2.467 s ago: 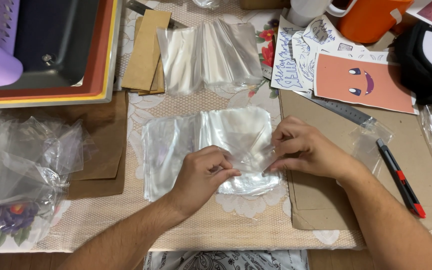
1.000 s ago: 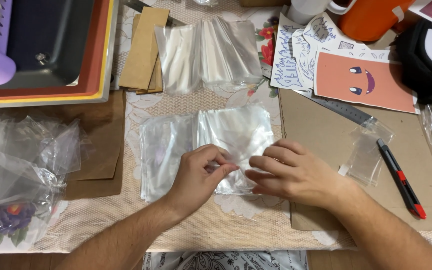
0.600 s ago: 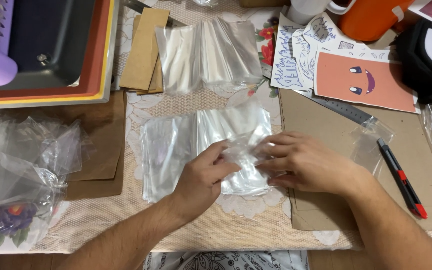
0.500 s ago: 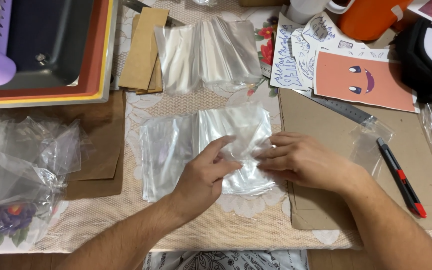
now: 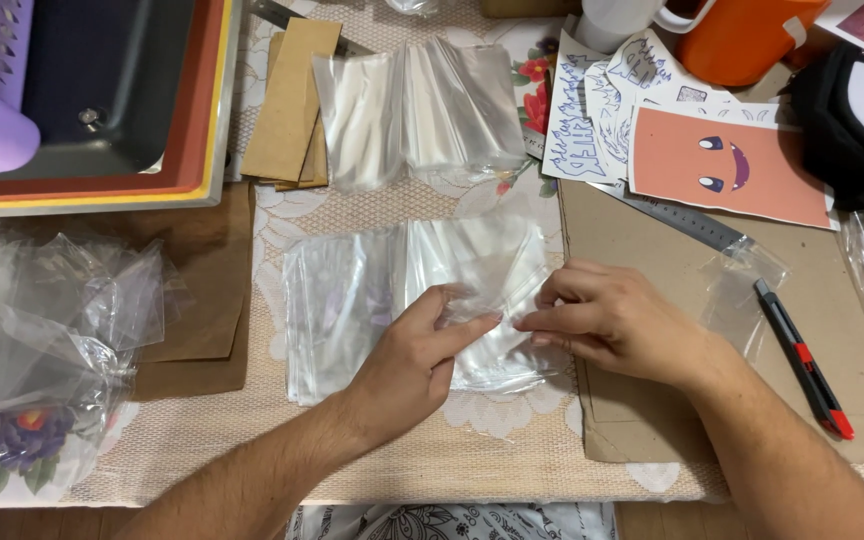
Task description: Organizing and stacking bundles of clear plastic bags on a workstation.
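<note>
Head view — left hand (image 5: 407, 365) and right hand (image 5: 617, 320) each pinch shut on one clear bag (image 5: 487, 290) atop the stack (image 5: 342, 300); step: separating — next needs a gentle peel.

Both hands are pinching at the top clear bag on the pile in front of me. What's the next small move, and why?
Probably peel that one bag free and lift it clear. The left hand and right hand both pinch an edge of the top clear bag, which lies on a pile of similar bags, so it likely needs separating from the rest.
</note>
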